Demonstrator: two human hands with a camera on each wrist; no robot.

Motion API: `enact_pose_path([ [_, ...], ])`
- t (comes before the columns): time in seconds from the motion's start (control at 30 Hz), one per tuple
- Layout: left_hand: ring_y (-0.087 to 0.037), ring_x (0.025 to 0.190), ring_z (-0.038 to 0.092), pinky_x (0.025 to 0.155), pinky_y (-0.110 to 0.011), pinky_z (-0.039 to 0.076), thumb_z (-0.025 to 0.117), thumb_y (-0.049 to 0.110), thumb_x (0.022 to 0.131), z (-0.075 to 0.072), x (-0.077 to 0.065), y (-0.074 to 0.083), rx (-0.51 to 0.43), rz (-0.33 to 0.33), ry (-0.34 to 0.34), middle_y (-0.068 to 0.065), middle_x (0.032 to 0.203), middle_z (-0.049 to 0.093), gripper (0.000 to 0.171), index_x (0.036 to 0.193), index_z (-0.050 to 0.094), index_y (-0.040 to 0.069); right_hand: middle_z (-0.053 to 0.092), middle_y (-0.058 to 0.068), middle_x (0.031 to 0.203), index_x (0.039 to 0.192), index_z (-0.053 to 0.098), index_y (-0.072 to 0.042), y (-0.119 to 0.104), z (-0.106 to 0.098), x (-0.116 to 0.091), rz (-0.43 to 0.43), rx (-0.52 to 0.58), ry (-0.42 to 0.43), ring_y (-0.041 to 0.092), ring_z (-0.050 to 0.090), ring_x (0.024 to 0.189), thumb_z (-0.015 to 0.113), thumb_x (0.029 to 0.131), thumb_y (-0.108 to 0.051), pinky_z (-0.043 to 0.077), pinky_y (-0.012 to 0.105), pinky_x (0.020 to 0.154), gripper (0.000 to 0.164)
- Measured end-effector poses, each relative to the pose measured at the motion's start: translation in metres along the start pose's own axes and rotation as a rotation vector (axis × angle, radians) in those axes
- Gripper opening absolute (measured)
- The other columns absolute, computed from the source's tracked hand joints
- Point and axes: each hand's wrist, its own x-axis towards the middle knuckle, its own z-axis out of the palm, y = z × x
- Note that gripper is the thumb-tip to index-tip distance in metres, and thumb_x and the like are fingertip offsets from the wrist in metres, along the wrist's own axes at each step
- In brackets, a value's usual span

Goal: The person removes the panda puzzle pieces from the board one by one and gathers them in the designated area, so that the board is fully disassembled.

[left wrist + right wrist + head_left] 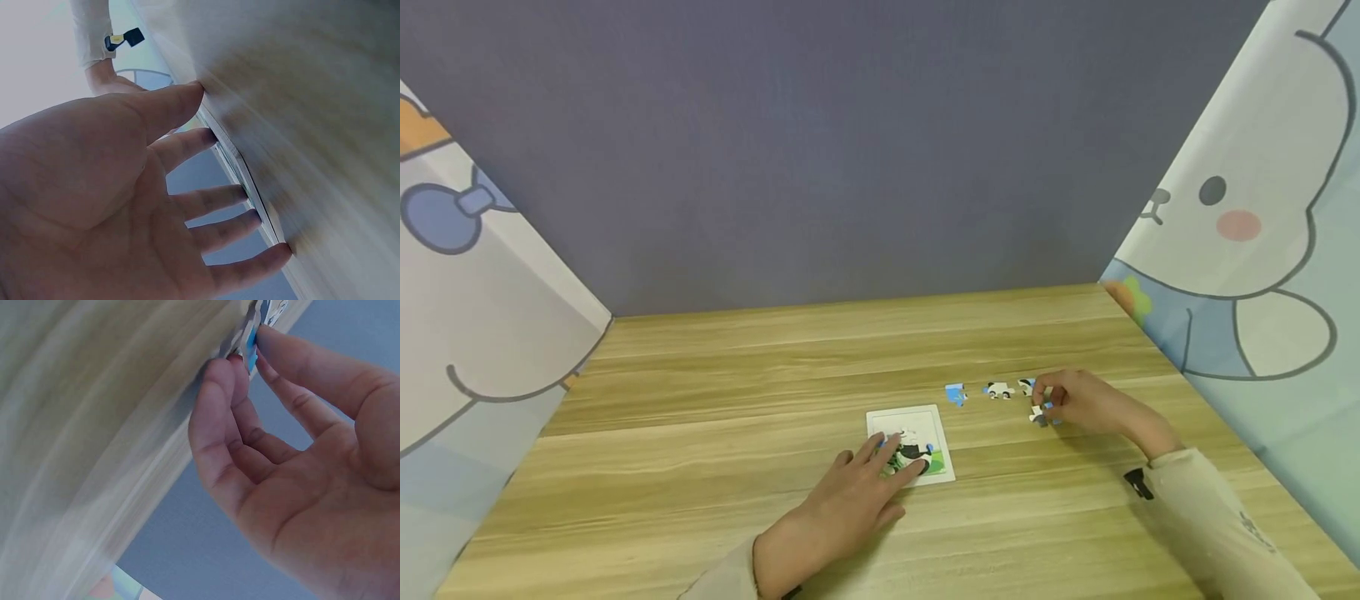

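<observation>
My left hand (848, 500) rests its spread fingers on a square white puzzle board (904, 412). Inside its frame a picture with black, white and green parts shows, partly hidden by the fingers. In the left wrist view the thumb (178, 103) and fingertips reach the board's edge and the tabletop. To the right, my right hand (1090, 404) pinches a white, grey and blue jigsaw piece (1038, 416) close to the table. The right wrist view shows this piece (251, 350) edge-on between the thumb and fingers.
Beyond the board lie a blue jigsaw piece (955, 393), a mostly white one (999, 390) and a dark-and-white one (1026, 386) beside the right fingertips. A grey panel (850, 167) closes the wooden table's (700, 433) back; cartoon-printed panels (1247, 200) flank it.
</observation>
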Motion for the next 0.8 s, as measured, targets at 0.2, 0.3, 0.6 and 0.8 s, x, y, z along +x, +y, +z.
enact_pose_path([
  [0.2,-0.034,0.139,0.042,0.095,-0.051,0.049,0.058,0.041,0.100,0.001,0.000,0.000,-0.031,-0.009,0.010,-0.014,0.154,0.041,0.055,0.151,0.043,0.031,0.059,-0.002,0.070,0.090,0.065,-0.014,-0.001,0.000,0.001,0.031,0.013,-0.001,0.008,0.050,0.061,0.073,0.085,0.001,0.041,0.024,0.056,0.017],
  [0.3,-0.038,0.140,0.040,0.097,-0.054,0.047,0.060,0.040,0.099,0.001,0.000,0.000,-0.067,-0.034,0.008,-0.019,0.154,0.038,0.055,0.151,0.043,0.033,0.059,-0.001,0.069,0.091,0.065,-0.014,-0.003,0.000,0.000,0.060,0.012,-0.012,0.008,0.049,0.060,0.073,0.085,0.000,0.040,0.025,0.057,0.016],
  [0.6,-0.045,0.132,0.047,0.092,-0.053,0.050,0.061,0.039,0.098,0.002,-0.003,0.003,-0.051,-0.069,0.029,-0.029,0.143,0.042,0.054,0.149,0.045,0.038,0.056,-0.001,0.065,0.094,0.062,-0.010,-0.011,0.004,-0.002,0.151,-0.023,-0.003,0.011,0.046,0.057,0.068,0.085,0.004,0.038,0.025,0.053,0.018],
  [0.8,-0.045,0.131,0.048,0.091,-0.052,0.052,0.062,0.038,0.098,0.002,-0.004,0.003,-0.044,-0.064,0.048,-0.027,0.144,0.042,0.056,0.150,0.043,0.036,0.050,-0.001,0.064,0.096,0.058,-0.008,-0.019,0.008,0.000,0.204,-0.109,0.028,0.013,0.045,0.057,0.074,0.081,0.002,0.038,0.029,0.054,0.024],
])
